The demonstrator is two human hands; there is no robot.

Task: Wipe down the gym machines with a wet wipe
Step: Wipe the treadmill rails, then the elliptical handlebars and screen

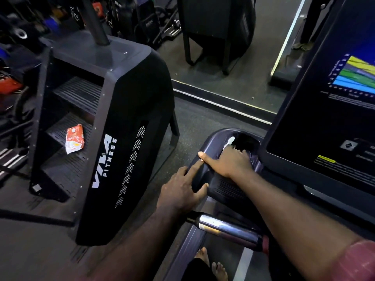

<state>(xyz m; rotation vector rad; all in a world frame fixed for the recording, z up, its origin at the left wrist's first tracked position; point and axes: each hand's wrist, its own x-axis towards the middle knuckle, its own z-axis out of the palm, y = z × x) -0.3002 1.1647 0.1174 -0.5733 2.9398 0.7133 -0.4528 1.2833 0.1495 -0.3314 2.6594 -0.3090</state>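
Observation:
I stand on a treadmill whose dark console tray (211, 138) sits left of its big screen (324, 110). My right hand (229, 162) reaches into the tray's cup recess, its fingers curled down onto a white wet wipe (228, 142) that sticks out above the fingertips. My left hand (180, 191) rests on the tray's left edge with straight, spread fingers. Its forefinger touches my right thumb.
A chrome handlebar (227, 228) crosses below my arms. A black stair machine (125, 118) marked VIVA FITNESS stands to the left, with an orange and white wipe packet (74, 138) on one step. A floor mirror (233, 63) is behind. My bare feet (213, 264) are below.

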